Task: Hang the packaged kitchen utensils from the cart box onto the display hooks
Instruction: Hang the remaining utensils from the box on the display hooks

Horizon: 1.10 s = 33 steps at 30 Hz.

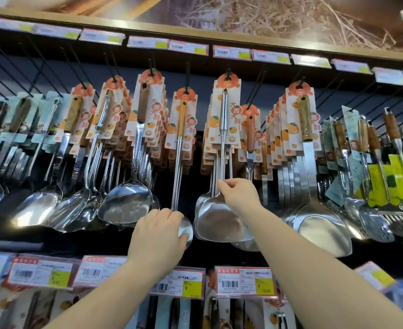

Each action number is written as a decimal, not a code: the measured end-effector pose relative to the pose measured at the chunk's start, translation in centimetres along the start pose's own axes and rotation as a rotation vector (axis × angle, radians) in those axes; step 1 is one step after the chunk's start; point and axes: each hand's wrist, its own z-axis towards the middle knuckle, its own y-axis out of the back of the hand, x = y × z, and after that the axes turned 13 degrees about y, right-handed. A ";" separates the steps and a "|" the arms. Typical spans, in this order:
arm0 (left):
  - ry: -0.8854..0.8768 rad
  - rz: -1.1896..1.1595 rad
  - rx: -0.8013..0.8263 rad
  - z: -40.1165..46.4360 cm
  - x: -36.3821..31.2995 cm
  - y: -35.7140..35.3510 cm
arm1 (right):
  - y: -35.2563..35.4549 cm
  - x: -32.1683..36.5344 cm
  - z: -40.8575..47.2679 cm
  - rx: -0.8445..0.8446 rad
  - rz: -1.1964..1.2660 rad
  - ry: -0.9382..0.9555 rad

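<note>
The display wall (195, 67) is being seen well stocked: nearly every display hook (187, 74) across the row is carrying carded steel utensils, so most of the hanging is judged to be done. The cart box is not being shown, so what is left cannot be told.

Right of centre, a stack of steel spatulas (219, 222) on orange-printed cards is hanging from one hook, and their shafts are being pinched together by the right hand (237, 194), its grip narrow around the rods just above the blades.

To the left of that, a single wooden-handled ladle (181, 143) is hanging by its card, bright, long-shafted and upright. Its bowl is being cupped from the near side by the left hand (160, 236), fingers curled around the rim.

Price labels (244, 280) are being displayed on the shelf edge below.
</note>
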 end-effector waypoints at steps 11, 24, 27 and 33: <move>0.106 -0.177 0.120 0.2 -1.7 -0.1 | 2.6 -2.7 -4.5 -0.062 -0.298 0.101; 0.085 -0.358 0.106 0.3 -2.9 0.1 | 3.0 -2.9 -6.1 0.203 0.121 -0.192; 0.089 -0.301 0.096 0.5 -2.3 -0.1 | 2.1 -3.3 -6.3 0.201 0.149 -0.190; 0.121 -0.258 0.187 0.3 -1.6 -1.0 | 1.6 -3.0 -6.5 0.246 0.005 -0.129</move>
